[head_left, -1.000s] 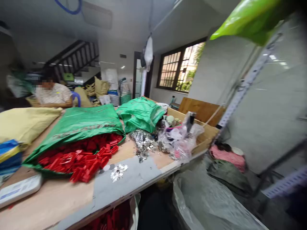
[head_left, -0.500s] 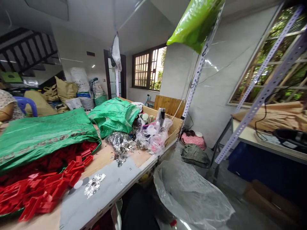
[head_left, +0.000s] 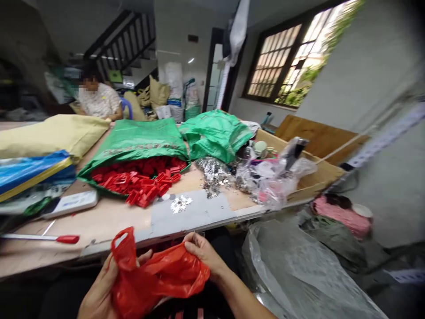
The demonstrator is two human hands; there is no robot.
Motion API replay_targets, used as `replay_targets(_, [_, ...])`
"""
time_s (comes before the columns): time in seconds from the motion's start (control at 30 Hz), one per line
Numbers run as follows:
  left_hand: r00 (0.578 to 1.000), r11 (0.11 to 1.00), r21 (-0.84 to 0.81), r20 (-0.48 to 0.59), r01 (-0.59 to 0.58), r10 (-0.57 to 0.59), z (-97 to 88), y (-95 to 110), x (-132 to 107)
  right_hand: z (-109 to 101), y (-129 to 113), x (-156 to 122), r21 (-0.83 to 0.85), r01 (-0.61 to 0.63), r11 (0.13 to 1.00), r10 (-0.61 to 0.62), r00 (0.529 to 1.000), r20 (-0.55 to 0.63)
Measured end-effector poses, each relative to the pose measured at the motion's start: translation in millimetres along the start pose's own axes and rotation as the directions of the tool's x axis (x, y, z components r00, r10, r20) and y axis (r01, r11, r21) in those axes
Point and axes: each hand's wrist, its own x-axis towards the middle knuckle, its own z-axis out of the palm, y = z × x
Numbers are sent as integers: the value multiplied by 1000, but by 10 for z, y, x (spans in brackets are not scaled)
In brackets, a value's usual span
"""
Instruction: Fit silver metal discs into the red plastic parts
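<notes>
Red, glossy plastic forms a crumpled bag, stretched between two hands just in front of the table. The left hand curls its fingers around one side; the right hand pinches the other between thumb and fingers. Beyond, silvery pieces lie near red parts spilling from a green sack.

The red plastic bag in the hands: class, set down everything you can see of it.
The red plastic bag looks like thin, glossy film, crumpled and spread sideways, with a loop handle standing up at its left end. The left hand grips it below that loop; the right hand pinches its upper right part. It is held low in the view, before the table's near edge. Any contents cannot be made out.
</notes>
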Motion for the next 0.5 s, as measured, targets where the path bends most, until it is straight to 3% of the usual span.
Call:
replay_targets(0.07, [999,997,-67,17,32,-31,2,-6,54,24,13,38,3,-4,1000,4,1000,11])
replay_targets(0.17, [987,947,-300,141,116,-76,-5,-16,87,60,-30,31,-28,-2,1000,3,1000,29])
replay_targets(0.27, [990,919,-372,100,131,-100,-46,-26,71,92,-171,-56,-100,37,994,-31,998,63])
replay_targets(0.4, [996,911,-404,82,77,-48,-125,-35,56,146,-427,-216,-293,129,947,-96,987,125])
replay_targets(0.5, [995,890,-447,82,90,-59,-168,-39,65,172,-568,-296,-425,153,892,-62,974,220])
